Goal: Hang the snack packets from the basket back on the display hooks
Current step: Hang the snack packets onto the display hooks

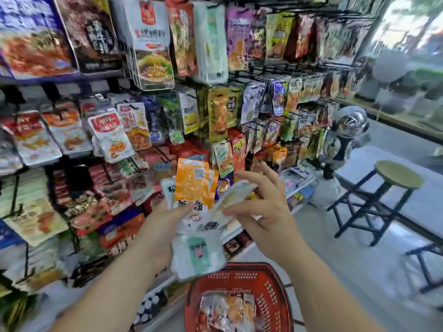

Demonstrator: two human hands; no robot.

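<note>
My left hand grips a fanned stack of snack packets: an orange packet stands on top, with white and pale green packets hanging below it. My right hand pinches a pale green-white packet at the right side of that stack. Below my hands, a red plastic basket sits on the floor with several more packets inside. The display hooks on the black wire rack ahead carry rows of hanging snack packets.
Shelves packed with packets fill the left and centre. A round-seat stool on a black frame stands at the right beside a white table. A silver helmet-like object sits by the rack's right end. Open floor lies right of the basket.
</note>
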